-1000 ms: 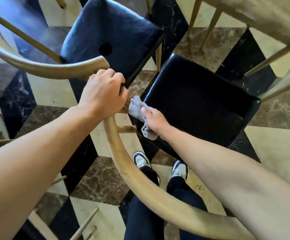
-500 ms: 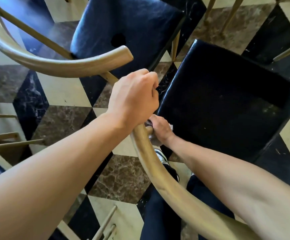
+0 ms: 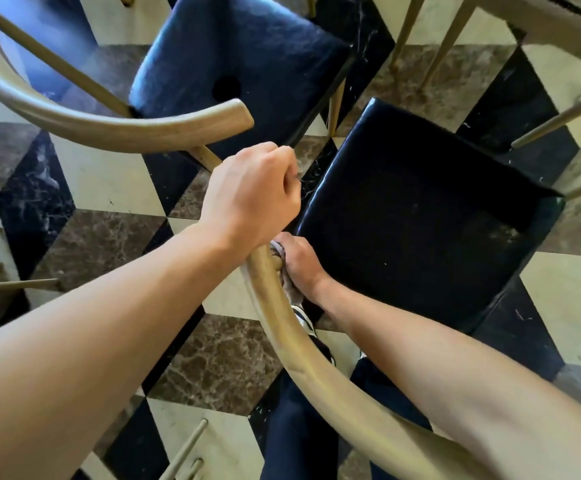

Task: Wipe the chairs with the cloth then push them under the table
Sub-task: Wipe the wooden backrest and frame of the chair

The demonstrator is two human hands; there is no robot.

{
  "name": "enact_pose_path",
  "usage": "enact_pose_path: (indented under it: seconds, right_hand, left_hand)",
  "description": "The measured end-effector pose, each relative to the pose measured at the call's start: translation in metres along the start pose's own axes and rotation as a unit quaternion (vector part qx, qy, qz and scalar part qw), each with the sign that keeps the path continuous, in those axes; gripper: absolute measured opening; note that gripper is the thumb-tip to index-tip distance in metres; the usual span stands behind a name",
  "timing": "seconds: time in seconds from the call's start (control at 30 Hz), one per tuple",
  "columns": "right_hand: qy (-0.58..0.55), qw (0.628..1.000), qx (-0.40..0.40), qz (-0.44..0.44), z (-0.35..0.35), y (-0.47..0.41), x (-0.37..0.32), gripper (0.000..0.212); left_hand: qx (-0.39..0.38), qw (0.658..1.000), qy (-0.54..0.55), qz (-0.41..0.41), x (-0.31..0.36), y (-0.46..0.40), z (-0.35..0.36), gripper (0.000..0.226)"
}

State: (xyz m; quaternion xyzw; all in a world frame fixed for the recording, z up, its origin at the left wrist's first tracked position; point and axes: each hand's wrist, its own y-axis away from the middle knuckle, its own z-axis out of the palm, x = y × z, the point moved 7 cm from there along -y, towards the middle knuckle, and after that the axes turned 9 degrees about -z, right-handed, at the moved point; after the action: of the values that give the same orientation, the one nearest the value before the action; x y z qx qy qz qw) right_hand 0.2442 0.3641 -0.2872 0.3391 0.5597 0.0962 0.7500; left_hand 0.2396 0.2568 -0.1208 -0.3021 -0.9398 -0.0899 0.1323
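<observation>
left hand (image 3: 252, 195) grips the chair's wooden rail (image 3: 302, 348) — right hand (image 3: 301, 265) apparently clutches the cloth (image 3: 287, 282) beneath it.

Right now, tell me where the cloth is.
In the head view, the cloth sits near centre, gripped in the right hand against the chair's curved wooden rail, just below the left hand.

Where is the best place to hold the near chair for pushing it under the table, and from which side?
Probably the curved wooden back rail, gripped from above and behind, as the left hand already does. The rail is round and slim enough for fingers to wrap, and it sits behind the black seat, opposite the table.
</observation>
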Motion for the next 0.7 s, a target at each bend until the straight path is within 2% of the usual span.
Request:
enact_pose_path:
  seconds: [0.13, 0.27, 0.43, 0.57, 0.7]
  right_hand:
    - [0.086, 0.995, -0.016, 0.051, -0.010, -0.043, 0.049, 0.039]
    - [0.101, 0.991, -0.046, 0.070, -0.005, -0.039, 0.040, 0.035]
    - [-0.022, 0.998, -0.053, 0.032, 0.008, 0.015, -0.014, 0.039]
    - [-0.040, 0.998, -0.034, -0.017, 0.006, 0.051, -0.049, 0.047]
    - [-0.181, 0.983, 0.000, 0.035, -0.003, 0.086, -0.052, 0.046]
  left_hand:
    - [0.007, 1.000, 0.016, -0.007, -0.006, 0.000, 0.005, 0.019]
    - [-0.012, 0.999, 0.039, -0.013, -0.008, -0.001, 0.007, 0.018]
    - [-0.007, 0.998, 0.052, -0.042, -0.012, -0.003, 0.005, 0.017]
    - [0.002, 0.994, 0.082, -0.075, -0.015, 0.001, 0.004, 0.020]
    - [-0.012, 0.968, 0.143, -0.204, -0.038, 0.004, 0.008, 0.032]
